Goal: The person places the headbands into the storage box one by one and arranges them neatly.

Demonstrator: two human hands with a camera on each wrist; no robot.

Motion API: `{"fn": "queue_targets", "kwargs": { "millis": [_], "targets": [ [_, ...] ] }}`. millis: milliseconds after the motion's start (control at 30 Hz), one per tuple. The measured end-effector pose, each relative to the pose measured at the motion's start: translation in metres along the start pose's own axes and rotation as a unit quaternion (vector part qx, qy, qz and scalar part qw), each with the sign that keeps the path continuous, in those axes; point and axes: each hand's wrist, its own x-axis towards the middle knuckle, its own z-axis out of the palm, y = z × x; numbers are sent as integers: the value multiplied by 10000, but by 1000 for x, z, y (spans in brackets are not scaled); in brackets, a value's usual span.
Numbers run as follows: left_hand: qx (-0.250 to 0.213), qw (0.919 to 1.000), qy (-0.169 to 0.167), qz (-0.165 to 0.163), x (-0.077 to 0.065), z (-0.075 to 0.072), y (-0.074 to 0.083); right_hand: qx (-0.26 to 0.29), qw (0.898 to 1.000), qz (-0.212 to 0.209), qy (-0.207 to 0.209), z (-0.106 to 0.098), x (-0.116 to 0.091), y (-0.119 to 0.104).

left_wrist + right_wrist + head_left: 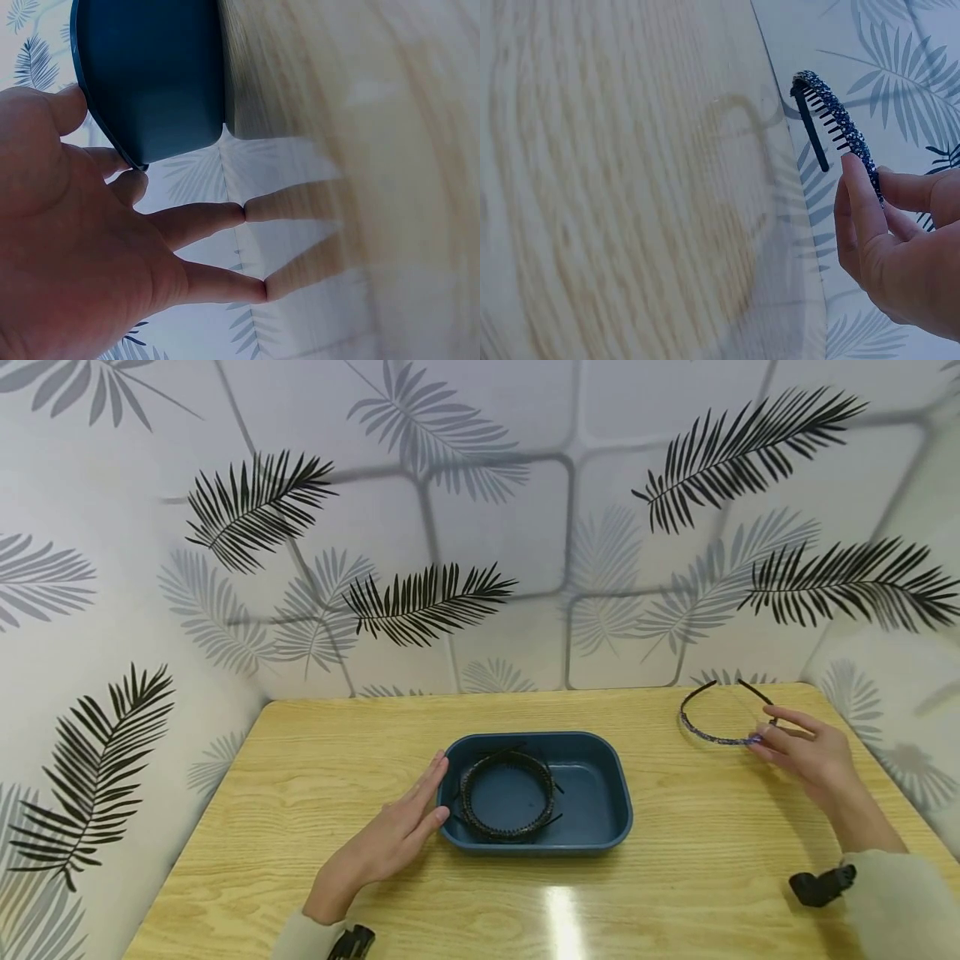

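My right hand (810, 752) pinches a headband (708, 737) between thumb and fingers near the table's right end. Beads glitter along its band (838, 112), small teeth line its inner side, and its two open ends point to the wall in the head view. Against the left end of a dark blue plastic bin (592, 835) rests my left hand (397, 835), fingers extended. In the left wrist view, that hand's thumb (69, 109) touches the bin rim, and two fingertips meet the tabletop. Dark headbands (468, 806) lie overlapping in the bin's left part.
The bin stands on a glossy wood-grain table (315, 760). A wall (510, 652) with leaf-patterned covering rises at its back edge and continues along both sides. A bright light reflection (562, 918) shows on the tabletop in front of the bin.
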Motion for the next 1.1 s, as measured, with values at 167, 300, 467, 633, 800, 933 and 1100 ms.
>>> {"fn": "queue_targets", "kwargs": {
  "millis": [167,300,467,633,800,933,1100],
  "targets": [
    [37,10000,22,32,0,0,-2,61,9994,-331,-59,9,-1,3],
    [34,10000,23,26,-1,1,-2,248,9986,-460,-64,18,-1,3],
    [49,10000,37,29,-1,0,-2,533,9967,-602,-124,28,-1,3],
    [36,10000,11,9,-1,0,-1,790,9944,-648,-267,37,-2,5],
    [31,10000,-2,-18,0,0,0,740,9943,-707,-284,47,-3,5],
    [43,10000,9,-14,0,0,0,768,9941,-729,-246,56,-4,4],
    [89,10000,-15,2,0,0,-1,857,9933,-735,-248,68,-7,4]
  ]
}}
